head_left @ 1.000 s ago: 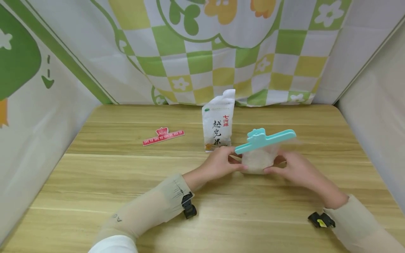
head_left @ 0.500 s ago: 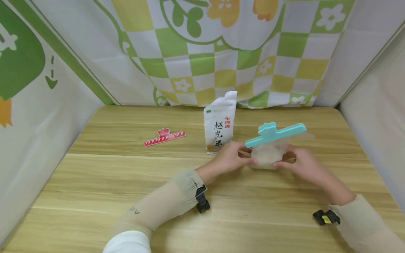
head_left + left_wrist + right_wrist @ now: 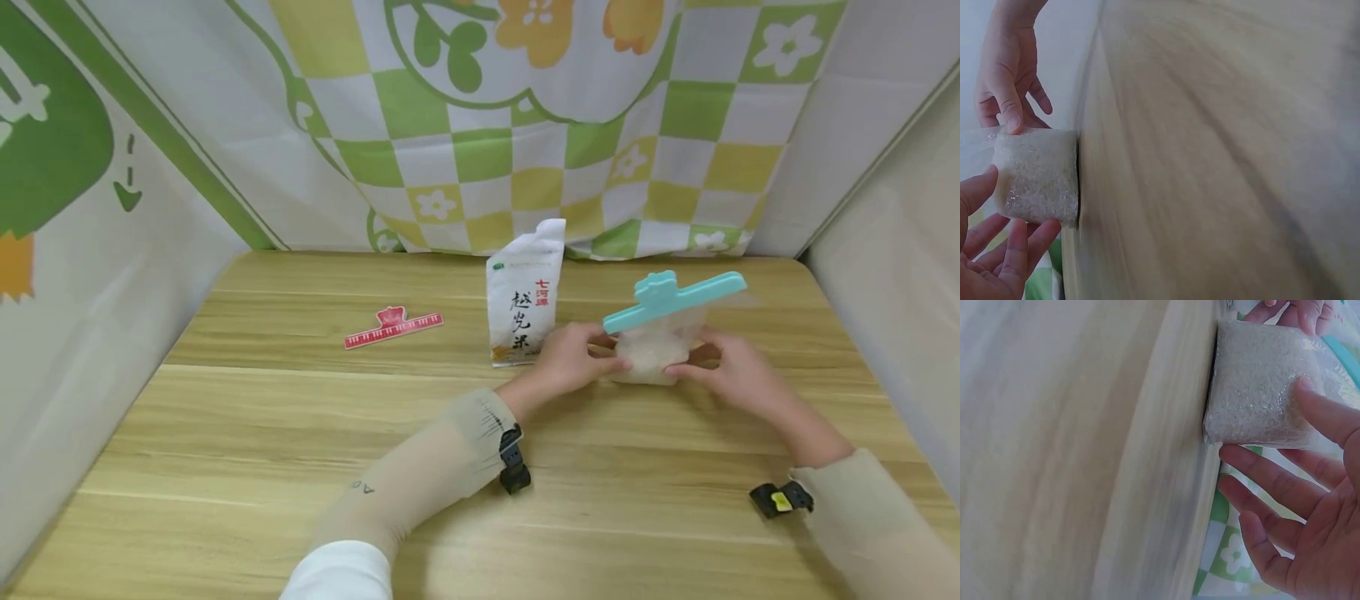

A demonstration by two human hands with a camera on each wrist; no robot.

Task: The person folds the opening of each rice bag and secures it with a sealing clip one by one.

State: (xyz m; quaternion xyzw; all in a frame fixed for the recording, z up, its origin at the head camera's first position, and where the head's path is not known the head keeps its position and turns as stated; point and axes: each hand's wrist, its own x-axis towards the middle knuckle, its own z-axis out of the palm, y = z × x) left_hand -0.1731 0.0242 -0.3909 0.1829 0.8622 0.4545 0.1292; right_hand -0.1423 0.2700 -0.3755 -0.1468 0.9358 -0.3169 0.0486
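A small clear bag of rice (image 3: 651, 354) stands upright on the wooden table, its top closed by a long turquoise bag clip (image 3: 684, 300) that tilts up to the right. My left hand (image 3: 572, 360) holds the bag's left side between thumb and fingers. On the opposite side my right hand (image 3: 738, 375) grips it, the thumb in front and the fingers spread behind and beside it. White grains fill the bag's lower part (image 3: 1260, 387) in the right wrist view, with its base at the tabletop.
Just left of the bag stands a white paper packet (image 3: 525, 287) with black and red characters. Farther left lies a red bag clip (image 3: 393, 327) with a piano-key pattern. A checked green and yellow cloth (image 3: 480, 150) hangs behind the table (image 3: 300, 450).
Both hands have moved the rice bag, with its turquoise clip, to the right and farther back on the table. The white packet and red clip stay where they were.
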